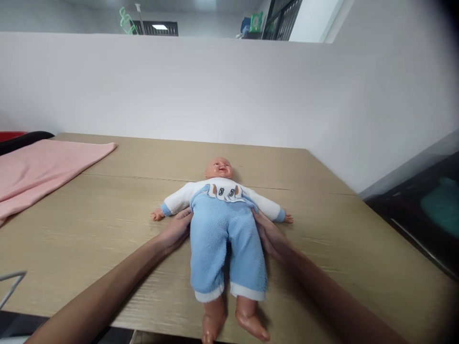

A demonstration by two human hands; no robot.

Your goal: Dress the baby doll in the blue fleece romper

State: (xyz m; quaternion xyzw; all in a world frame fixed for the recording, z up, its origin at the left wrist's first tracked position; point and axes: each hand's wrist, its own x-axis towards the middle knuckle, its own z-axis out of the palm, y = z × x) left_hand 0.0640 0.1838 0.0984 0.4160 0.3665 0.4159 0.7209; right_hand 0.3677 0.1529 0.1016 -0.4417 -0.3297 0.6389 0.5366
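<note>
A baby doll (219, 168) lies on its back on the wooden table, head away from me and arms spread wide. It wears a white long-sleeved top (183, 195) with blue cuffs and an animal face on the front, and fluffy blue trousers (210, 243) with white hems. At the left side of the trousers' waist, my left hand (177, 229) is closed on the fabric, fingertips partly hidden. My right hand (270, 235) grips the opposite side of the waist, its fingers mostly behind the cloth. Both bare feet stick out at the near table edge.
Pink cloth (46, 167) lies on the table's left, beside a black and red object (27, 140). A white wall (186, 91) rises behind the table (118, 210). A dark object (419, 210) stands along the right edge. A bent grey rod (14, 282) shows at lower left.
</note>
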